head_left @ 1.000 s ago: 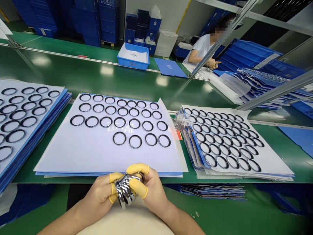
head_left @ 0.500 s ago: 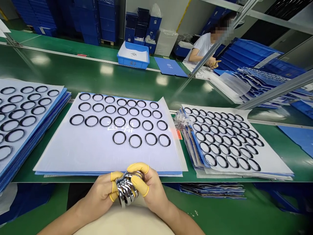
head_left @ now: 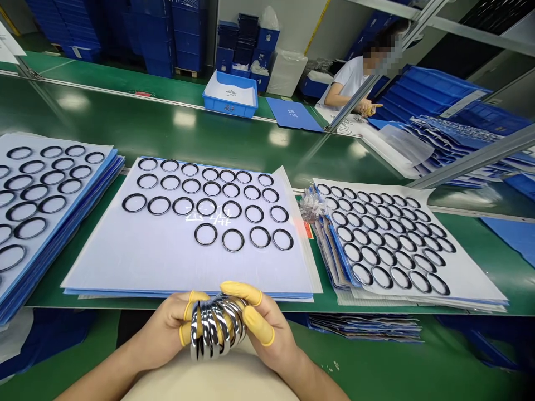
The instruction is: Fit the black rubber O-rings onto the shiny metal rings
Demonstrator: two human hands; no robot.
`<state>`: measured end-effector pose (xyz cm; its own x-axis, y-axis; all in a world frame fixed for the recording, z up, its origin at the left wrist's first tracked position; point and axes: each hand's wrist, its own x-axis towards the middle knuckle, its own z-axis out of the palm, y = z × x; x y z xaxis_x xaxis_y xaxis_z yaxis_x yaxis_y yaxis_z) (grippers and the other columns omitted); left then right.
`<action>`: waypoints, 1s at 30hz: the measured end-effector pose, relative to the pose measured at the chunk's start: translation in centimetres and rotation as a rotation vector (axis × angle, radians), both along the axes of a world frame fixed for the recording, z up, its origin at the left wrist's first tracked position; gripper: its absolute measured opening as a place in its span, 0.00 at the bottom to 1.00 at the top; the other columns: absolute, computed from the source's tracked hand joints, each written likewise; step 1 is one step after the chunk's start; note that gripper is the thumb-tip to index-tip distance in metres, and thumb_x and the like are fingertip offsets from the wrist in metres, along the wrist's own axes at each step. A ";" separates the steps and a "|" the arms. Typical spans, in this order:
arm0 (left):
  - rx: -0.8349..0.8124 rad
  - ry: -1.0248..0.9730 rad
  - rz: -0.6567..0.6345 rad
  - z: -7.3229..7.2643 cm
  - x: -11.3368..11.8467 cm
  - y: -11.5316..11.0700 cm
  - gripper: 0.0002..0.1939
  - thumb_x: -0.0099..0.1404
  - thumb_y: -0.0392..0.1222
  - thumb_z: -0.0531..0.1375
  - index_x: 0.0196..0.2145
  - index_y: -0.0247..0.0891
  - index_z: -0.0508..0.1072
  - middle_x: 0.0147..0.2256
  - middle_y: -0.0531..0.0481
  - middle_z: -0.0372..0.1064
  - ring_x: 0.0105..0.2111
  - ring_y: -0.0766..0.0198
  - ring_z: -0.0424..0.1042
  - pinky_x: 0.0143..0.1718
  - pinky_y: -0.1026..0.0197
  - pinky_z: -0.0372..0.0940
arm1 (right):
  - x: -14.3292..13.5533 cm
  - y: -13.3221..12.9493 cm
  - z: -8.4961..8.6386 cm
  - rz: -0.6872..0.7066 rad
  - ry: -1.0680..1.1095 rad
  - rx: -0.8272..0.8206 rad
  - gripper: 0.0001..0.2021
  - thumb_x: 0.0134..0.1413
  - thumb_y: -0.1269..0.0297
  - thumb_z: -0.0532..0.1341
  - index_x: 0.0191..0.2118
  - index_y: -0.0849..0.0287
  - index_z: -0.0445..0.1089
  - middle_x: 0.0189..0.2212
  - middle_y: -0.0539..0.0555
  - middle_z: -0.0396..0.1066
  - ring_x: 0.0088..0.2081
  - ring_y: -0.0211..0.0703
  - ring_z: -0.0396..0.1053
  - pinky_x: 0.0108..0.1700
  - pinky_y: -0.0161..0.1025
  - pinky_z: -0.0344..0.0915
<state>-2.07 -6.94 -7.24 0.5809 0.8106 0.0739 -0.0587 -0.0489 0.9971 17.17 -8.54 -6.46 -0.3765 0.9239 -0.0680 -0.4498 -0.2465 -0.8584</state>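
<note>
Several shiny metal rings (head_left: 215, 327) are bunched side by side between my two hands, just in front of the table's near edge. My left hand (head_left: 167, 328) grips the stack from the left, its yellow-capped fingers partly hidden behind and inside the rings. From the other side my right hand (head_left: 267, 323) closes on the stack, yellow finger cots on thumb and forefinger. Beyond them lies a white sheet (head_left: 134, 250) on blue boards, with rows of dark-edged rings (head_left: 206, 234) lying flat, mostly toward its far and right parts.
Ring-covered sheets on stacks stand at left (head_left: 62, 223) and right (head_left: 472, 278). A crumpled clear plastic piece (head_left: 312, 205) sits between stacks. Farther back are a blue tray (head_left: 230, 106), a metal post (head_left: 355, 100) and a co-worker (head_left: 345, 83) handling small parts.
The held rings have fanned out and turned, showing more of their shiny outer faces. My right thumb has shifted right, off the stack's front. The view has moved slightly.
</note>
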 end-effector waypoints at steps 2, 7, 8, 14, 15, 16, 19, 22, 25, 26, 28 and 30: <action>0.001 -0.001 0.001 0.0 -0.1 0.0 0.15 0.66 0.38 0.59 0.21 0.34 0.70 0.25 0.52 0.63 0.25 0.69 0.62 0.30 0.68 0.61 | 0.0 0.0 0.1 0.008 0.010 0.006 0.14 0.58 0.52 0.61 0.49 0.44 0.73 0.35 0.50 0.72 0.35 0.37 0.66 0.44 0.36 0.62; 0.128 0.056 0.001 0.1 -0.6 0.0 0.12 0.68 0.36 0.56 0.27 0.37 0.74 0.27 0.51 0.68 0.28 0.67 0.67 0.33 0.67 0.64 | -0.1 0.1 0.6 0.075 0.074 0.020 0.16 0.56 0.55 0.64 0.51 0.43 0.71 0.32 0.48 0.70 0.33 0.35 0.65 0.42 0.34 0.63; 0.181 0.069 0.008 0.1 -0.6 0.0 0.11 0.68 0.35 0.56 0.28 0.37 0.74 0.28 0.50 0.69 0.29 0.66 0.68 0.33 0.67 0.65 | -0.1 0.1 0.7 0.084 0.080 0.022 0.17 0.55 0.57 0.65 0.52 0.43 0.70 0.31 0.47 0.69 0.33 0.34 0.65 0.41 0.34 0.63; 0.603 0.137 0.087 0.0 -0.4 0.1 0.10 0.68 0.30 0.52 0.38 0.37 0.73 0.34 0.46 0.71 0.32 0.65 0.72 0.35 0.67 0.66 | -0.6 0.8 0.5 0.044 0.053 -0.042 0.14 0.55 0.57 0.65 0.48 0.46 0.72 0.29 0.46 0.69 0.29 0.31 0.64 0.35 0.30 0.63; 0.627 0.145 0.101 -0.1 -0.4 0.1 0.10 0.68 0.29 0.52 0.38 0.37 0.72 0.33 0.46 0.71 0.32 0.66 0.71 0.34 0.67 0.66 | -0.7 0.9 0.3 0.037 0.040 -0.060 0.14 0.55 0.56 0.65 0.47 0.46 0.73 0.28 0.46 0.69 0.27 0.31 0.63 0.34 0.30 0.62; 0.631 0.151 0.109 -0.1 -0.3 0.1 0.11 0.68 0.29 0.52 0.38 0.37 0.72 0.33 0.47 0.71 0.31 0.66 0.71 0.33 0.68 0.66 | -0.7 1.0 0.2 0.031 0.023 -0.077 0.14 0.54 0.55 0.66 0.46 0.47 0.74 0.27 0.46 0.68 0.27 0.31 0.63 0.33 0.30 0.62; 0.593 0.162 0.090 -0.1 -0.3 0.1 0.11 0.68 0.28 0.51 0.37 0.38 0.72 0.33 0.47 0.72 0.30 0.66 0.71 0.33 0.68 0.66 | -0.8 1.1 -0.2 0.002 -0.042 -0.115 0.14 0.52 0.53 0.66 0.43 0.49 0.76 0.27 0.47 0.70 0.28 0.32 0.63 0.33 0.30 0.62; 0.529 0.161 0.061 -0.2 -0.5 0.1 0.12 0.69 0.31 0.51 0.35 0.38 0.73 0.33 0.47 0.72 0.31 0.66 0.72 0.34 0.68 0.66 | -0.8 1.0 -0.4 -0.065 -0.080 -0.163 0.14 0.53 0.50 0.64 0.41 0.51 0.78 0.31 0.49 0.74 0.33 0.35 0.66 0.38 0.31 0.63; 0.457 0.143 0.057 -0.2 -0.6 0.1 0.13 0.71 0.36 0.50 0.33 0.38 0.73 0.31 0.48 0.70 0.31 0.66 0.72 0.33 0.68 0.67 | -0.7 0.9 -0.3 -0.083 -0.056 -0.178 0.16 0.53 0.47 0.63 0.40 0.51 0.79 0.34 0.51 0.75 0.36 0.38 0.68 0.43 0.35 0.64; 0.443 0.135 0.061 -0.2 -0.6 0.2 0.14 0.72 0.37 0.50 0.32 0.38 0.73 0.30 0.48 0.69 0.31 0.66 0.72 0.33 0.68 0.67 | -0.7 0.9 -0.3 -0.076 -0.052 -0.169 0.16 0.53 0.47 0.62 0.41 0.50 0.78 0.34 0.51 0.75 0.37 0.39 0.69 0.44 0.36 0.64; 0.441 0.124 0.076 -0.1 -0.5 0.2 0.14 0.72 0.38 0.50 0.32 0.39 0.72 0.31 0.49 0.70 0.31 0.66 0.72 0.33 0.68 0.67 | -0.5 0.7 -0.4 -0.068 -0.073 -0.126 0.15 0.55 0.48 0.62 0.42 0.50 0.78 0.35 0.52 0.76 0.38 0.40 0.69 0.45 0.38 0.64; 0.453 0.122 0.095 0.1 -0.5 0.3 0.14 0.72 0.38 0.49 0.33 0.39 0.72 0.32 0.49 0.70 0.31 0.68 0.72 0.33 0.69 0.67 | -0.4 0.6 -0.6 -0.078 -0.105 -0.062 0.14 0.57 0.50 0.61 0.43 0.49 0.77 0.37 0.52 0.75 0.38 0.41 0.69 0.45 0.39 0.63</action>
<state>-2.56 -6.64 -7.17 0.5322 0.7624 0.3683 0.0835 -0.4801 0.8733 16.77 -7.95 -7.04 -0.2916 0.9429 -0.1607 -0.3779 -0.2679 -0.8862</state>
